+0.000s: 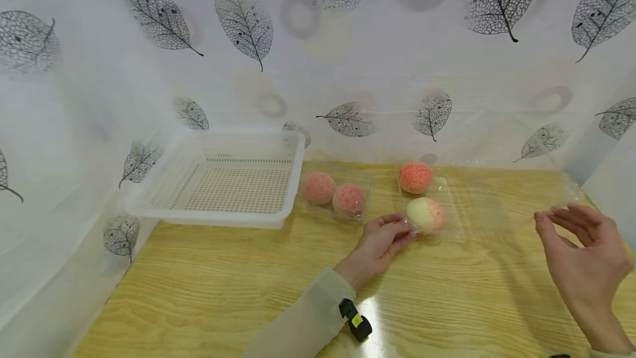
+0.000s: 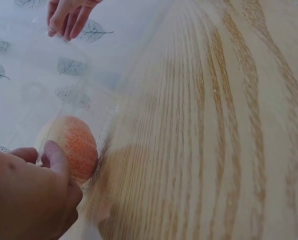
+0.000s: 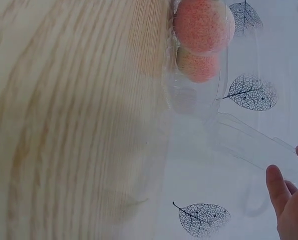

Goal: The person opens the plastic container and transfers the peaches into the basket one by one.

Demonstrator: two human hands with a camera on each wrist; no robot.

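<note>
A clear hinged plastic box (image 1: 454, 230) on the table holds one coral speckled, peach-like ball (image 1: 415, 177) and one cream-and-pink ball (image 1: 425, 214). My left hand (image 1: 379, 245) pinches the near left edge of this box, close beside the cream-and-pink ball. To the right, the box's transparent lid (image 1: 512, 198) is swung up and out. Its outer edge is pinched between the thumb and fingers of my right hand (image 1: 586, 253), which is raised above the table. In the right wrist view, the lid's clear edge (image 3: 248, 132) runs up to the fingers.
Left of this box lies another clear box (image 1: 366, 181) with two pink balls (image 1: 349, 200). A white perforated plastic basket (image 1: 283, 217) stands at the back left. The wooden table (image 1: 223, 286) backs onto a leaf-printed curtain (image 1: 348, 48), which also hangs along the sides.
</note>
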